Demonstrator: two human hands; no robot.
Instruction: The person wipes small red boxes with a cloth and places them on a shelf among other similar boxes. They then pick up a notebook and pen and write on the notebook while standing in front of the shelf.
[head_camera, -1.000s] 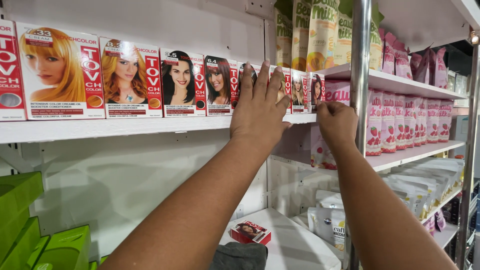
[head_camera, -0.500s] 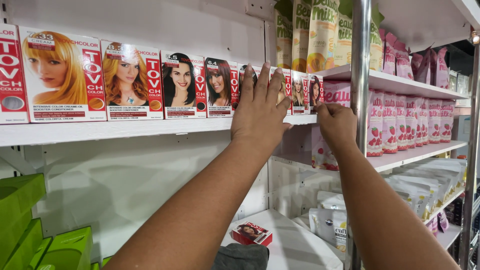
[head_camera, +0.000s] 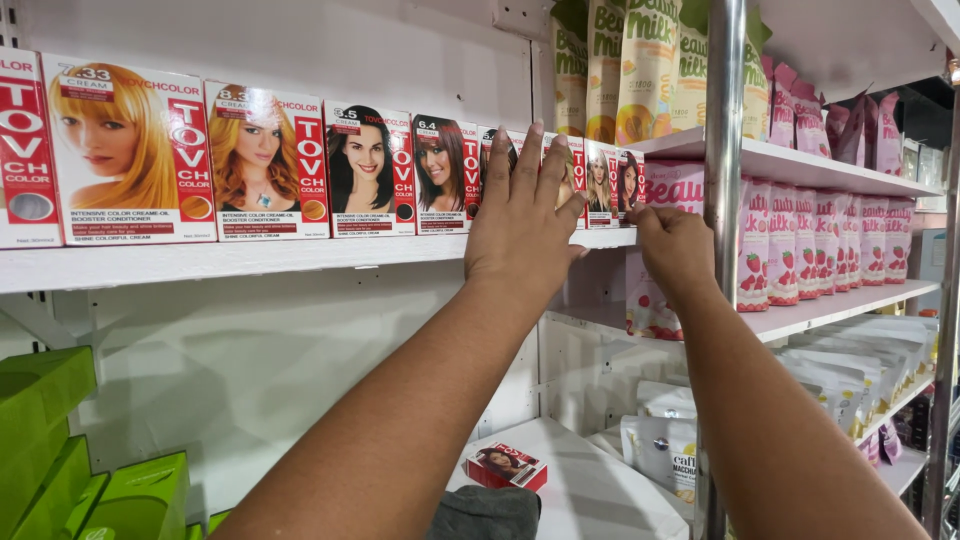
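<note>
1. The left hand (head_camera: 520, 225) is raised against the row of hair-dye boxes (head_camera: 500, 170) on the white shelf (head_camera: 250, 258); its fingers are spread and lie flat on the box fronts, palm toward the shelf, thumb reaching out to the right.
2. The right hand (head_camera: 672, 245) sits just right of the left one, at the end of the same shelf; its fingers are curled in, and it is near the last small boxes (head_camera: 612, 180) of the row; whether it pinches one of them I cannot tell.
3. The boxes stand upright in a row, faces outward, each showing a portrait with a different hair colour; the larger ones (head_camera: 130, 150) are at the left, well apart from both hands.
4. A metal upright pole (head_camera: 722, 150) stands just right of the right hand; beyond it are pink pouches (head_camera: 800, 240) in rows on further shelves.
5. Tall green-and-cream pouches (head_camera: 620, 65) stand on the shelf above.
6. Below the arms a single red box (head_camera: 506, 466) lies flat on a lower white shelf; green boxes (head_camera: 60, 470) stand at the bottom left.
</note>
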